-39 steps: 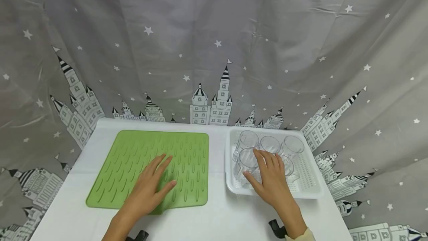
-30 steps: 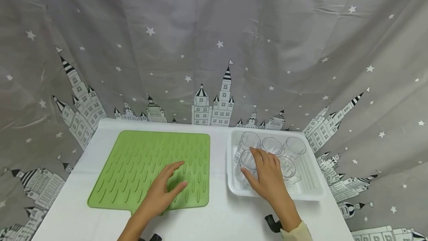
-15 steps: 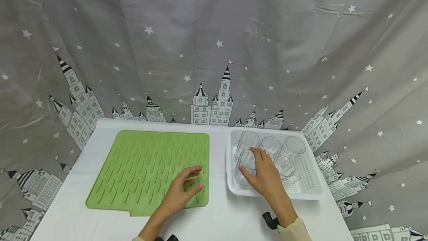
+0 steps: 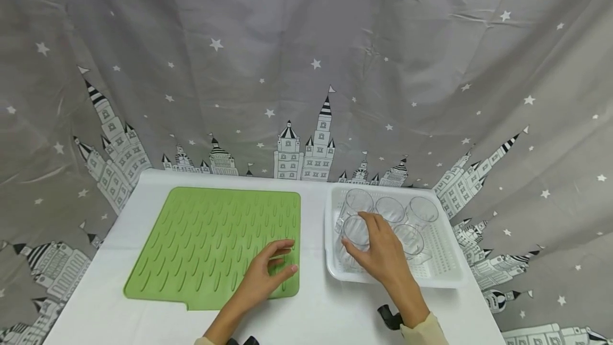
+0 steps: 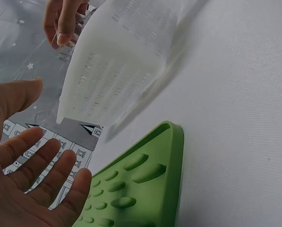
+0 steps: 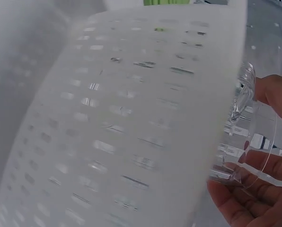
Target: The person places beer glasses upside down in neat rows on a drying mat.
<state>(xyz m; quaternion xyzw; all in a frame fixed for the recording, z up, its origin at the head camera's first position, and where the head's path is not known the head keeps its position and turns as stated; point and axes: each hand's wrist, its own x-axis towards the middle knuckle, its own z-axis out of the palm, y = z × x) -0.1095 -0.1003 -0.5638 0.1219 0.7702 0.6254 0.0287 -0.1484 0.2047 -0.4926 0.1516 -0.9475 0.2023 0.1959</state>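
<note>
A white perforated basket [image 4: 452, 280] on the right of the table holds several clear cups. My right hand [image 4: 385, 252] reaches over its front wall and grips the front-left clear cup [image 4: 355, 229], thumb on the near left side and fingertips at the far rim. In the right wrist view the thumb and curled fingers [image 6: 228, 203] lie round the cup beyond the basket wall, which hides its lower part. My left hand [image 4: 261, 278] hovers over the right front part of a green ridged mat [image 4: 206, 233], fingers loosely bent and spread from the thumb, holding nothing.
Other clear cups stand close around the gripped one: one behind it [image 4: 359, 201], one at its right [image 4: 408, 239], and more along the back. White cloth [image 4: 313, 228] shows between mat and basket. A grey castle-print curtain [image 4: 306, 68] hangs behind the table.
My left hand has moved right across the mat to its front right part. My right hand has shifted slightly left, its thumb and fingers now round the front-left cup. The basket has stayed put.
</note>
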